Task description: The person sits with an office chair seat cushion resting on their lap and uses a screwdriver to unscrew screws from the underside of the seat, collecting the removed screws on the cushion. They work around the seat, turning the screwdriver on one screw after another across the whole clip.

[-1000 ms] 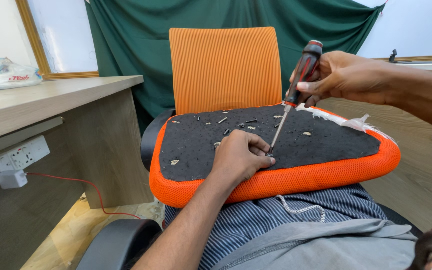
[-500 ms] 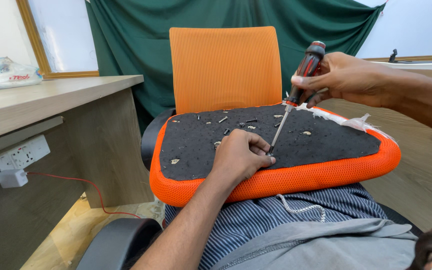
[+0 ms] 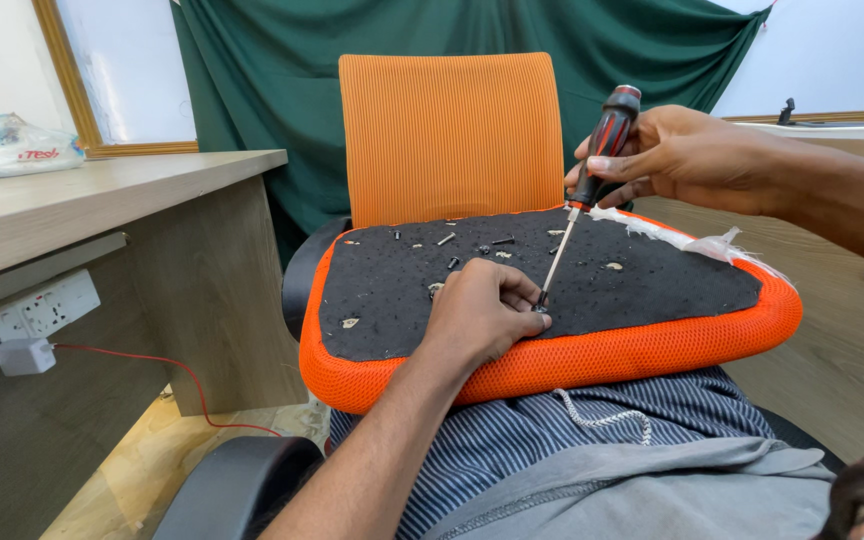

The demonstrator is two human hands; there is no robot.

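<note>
we have the orange seat cushion (image 3: 592, 358) lying upside down across our lap, its black underside (image 3: 652, 285) facing up. our right hand (image 3: 687, 158), at two o'clock, is wrapped around the red-and-black handle of the screwdriver (image 3: 592, 170), whose shaft slants down to seven o'clock. our left hand (image 3: 477, 318), loosely curled, rests on the black panel with fingertips pinched at the screwdriver tip. small loose screws (image 3: 447, 239) lie scattered at twelve o'clock on the panel. a plastic bag (image 3: 7, 145) sits on the desk (image 3: 102, 195) at ten o'clock; we cannot tell its contents.
</note>
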